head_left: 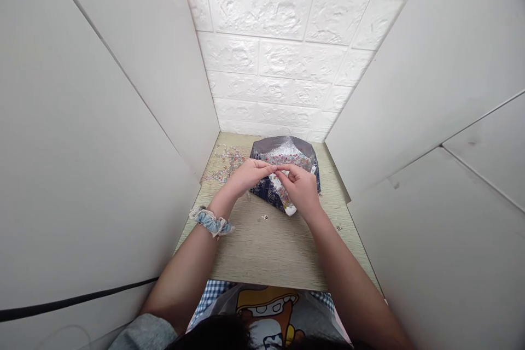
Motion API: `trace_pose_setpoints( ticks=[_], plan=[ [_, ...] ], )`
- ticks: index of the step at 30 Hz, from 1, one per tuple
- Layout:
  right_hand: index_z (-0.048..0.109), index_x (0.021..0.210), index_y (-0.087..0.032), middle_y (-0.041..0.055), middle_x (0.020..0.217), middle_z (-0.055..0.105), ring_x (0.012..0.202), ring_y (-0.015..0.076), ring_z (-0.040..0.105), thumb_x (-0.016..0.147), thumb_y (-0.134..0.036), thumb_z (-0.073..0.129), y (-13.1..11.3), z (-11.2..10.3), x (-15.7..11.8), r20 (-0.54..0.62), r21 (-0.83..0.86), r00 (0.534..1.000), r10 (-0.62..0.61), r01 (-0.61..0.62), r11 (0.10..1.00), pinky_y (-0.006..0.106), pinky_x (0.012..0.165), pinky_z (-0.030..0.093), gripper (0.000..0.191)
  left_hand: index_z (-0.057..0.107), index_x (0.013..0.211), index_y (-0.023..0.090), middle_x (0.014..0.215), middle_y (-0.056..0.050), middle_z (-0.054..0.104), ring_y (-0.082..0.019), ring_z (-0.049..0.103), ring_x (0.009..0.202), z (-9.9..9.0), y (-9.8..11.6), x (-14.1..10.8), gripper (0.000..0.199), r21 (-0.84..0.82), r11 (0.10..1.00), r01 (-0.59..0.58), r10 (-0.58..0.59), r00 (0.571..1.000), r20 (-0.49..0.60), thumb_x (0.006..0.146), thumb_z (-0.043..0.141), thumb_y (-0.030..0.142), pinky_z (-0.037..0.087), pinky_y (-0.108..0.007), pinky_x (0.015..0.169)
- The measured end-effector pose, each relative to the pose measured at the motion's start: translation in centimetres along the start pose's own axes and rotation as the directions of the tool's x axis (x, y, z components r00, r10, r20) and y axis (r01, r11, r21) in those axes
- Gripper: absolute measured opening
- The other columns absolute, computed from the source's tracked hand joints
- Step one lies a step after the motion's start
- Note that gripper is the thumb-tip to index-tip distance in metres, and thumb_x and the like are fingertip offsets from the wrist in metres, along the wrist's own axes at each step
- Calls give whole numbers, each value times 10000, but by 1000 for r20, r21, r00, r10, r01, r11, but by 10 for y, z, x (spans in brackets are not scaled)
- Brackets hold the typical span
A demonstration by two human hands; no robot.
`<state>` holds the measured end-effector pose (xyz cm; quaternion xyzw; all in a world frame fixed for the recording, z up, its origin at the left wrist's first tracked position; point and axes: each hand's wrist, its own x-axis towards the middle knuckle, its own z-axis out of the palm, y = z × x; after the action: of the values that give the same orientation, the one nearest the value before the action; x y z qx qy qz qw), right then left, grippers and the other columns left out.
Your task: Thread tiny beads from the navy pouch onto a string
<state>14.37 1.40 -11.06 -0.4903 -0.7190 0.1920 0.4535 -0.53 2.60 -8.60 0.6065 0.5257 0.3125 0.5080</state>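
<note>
Above an opened bag with a dark patterned outside and silvery lining, both hands meet at the fingertips. My left hand is closed in a pinch, thumb and index finger pressed together. Touching it, my right hand pinches at the same spot. Whatever lies between the fingers is too small to make out. Many small coloured beads lie in the bag, partly hidden by the hands. Strung beads on thin thread are spread on the table to the left of the bag.
The wooden table is closed in by pale panels on the left and right, with a white brick-patterned wall behind. A small bit lies in front of the bag, another near the right edge.
</note>
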Motion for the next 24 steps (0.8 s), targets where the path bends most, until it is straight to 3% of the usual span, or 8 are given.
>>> trace_pose_setpoints(
  ticks=[7, 12, 18, 24],
  plan=[
    [605, 745, -191, -76, 459, 240, 428, 74, 271, 731, -350, 526, -1, 1, 0, -38, 166, 995, 90, -83, 983, 209, 455, 272, 178, 588, 752, 136, 410, 80, 205, -43, 163, 372, 0, 2, -3, 418, -120, 993, 2, 12, 993, 116, 698, 486, 538, 93, -214, 390],
    [599, 760, -190, -78, 466, 233, 427, 70, 245, 704, -366, 560, 1, 3, 0, -34, 310, 984, 175, -156, 938, 209, 426, 243, 189, 541, 678, 142, 402, 80, 222, -38, 172, 370, 0, 6, -5, 382, -165, 986, -2, 26, 989, 147, 700, 505, 522, 102, -212, 386],
    [597, 774, -189, -76, 471, 244, 426, 67, 259, 704, -371, 565, 0, 2, 0, -9, 354, 978, 210, -193, 915, 206, 418, 247, 197, 482, 602, 147, 410, 77, 220, -35, 180, 372, -1, 8, -7, 381, -177, 984, -23, 56, 981, 186, 699, 511, 515, 101, -216, 383],
    [587, 795, -189, -77, 469, 261, 416, 67, 274, 714, -368, 562, 1, 2, 1, -1, 378, 976, 216, -200, 904, 209, 412, 249, 198, 588, 748, 128, 417, 78, 204, -38, 165, 381, -1, 7, -7, 405, -154, 988, -34, 58, 985, 160, 695, 509, 521, 88, -220, 388]
  ],
)
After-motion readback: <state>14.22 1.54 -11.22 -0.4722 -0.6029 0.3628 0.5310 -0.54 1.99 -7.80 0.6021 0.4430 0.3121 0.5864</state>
